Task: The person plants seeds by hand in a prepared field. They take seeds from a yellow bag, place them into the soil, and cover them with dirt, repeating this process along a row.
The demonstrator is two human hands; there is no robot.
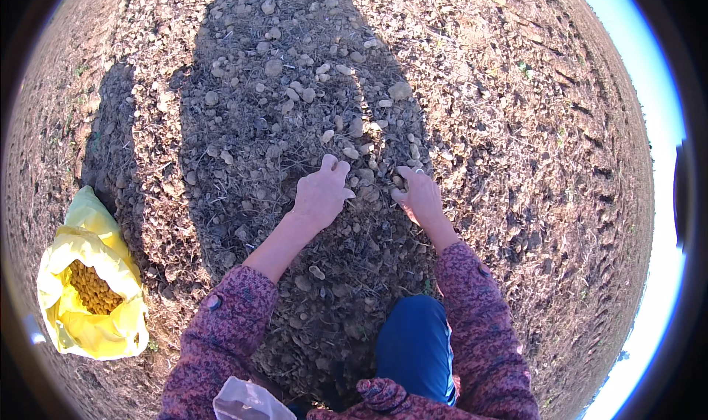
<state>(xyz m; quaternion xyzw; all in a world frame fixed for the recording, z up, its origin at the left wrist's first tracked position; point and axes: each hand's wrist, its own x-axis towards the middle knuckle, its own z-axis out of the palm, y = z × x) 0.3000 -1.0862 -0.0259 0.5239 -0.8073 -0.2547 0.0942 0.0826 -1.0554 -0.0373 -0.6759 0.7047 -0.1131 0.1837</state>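
Observation:
My left hand (323, 190) is low over the shaded soil, fingers bent and a little apart, with nothing seen between them. To its right my right hand (417, 191) is at the ground, thumb and fingers curled around what looks like a peanut in its shell (397, 180); whether it is gripped I cannot tell. Several unshelled peanuts lie just ahead of the hands, one of them a pale peanut (350, 153) near my left fingertips. More peanuts and clods are scattered farther off.
An open yellow sack (130, 287) holding many peanuts stands on the soil at the left. My bent knee in blue trousers (415, 342) is between my arms. A whitish bag or cloth (249, 400) is at the bottom edge. Tyre-like ridges mark the soil at right.

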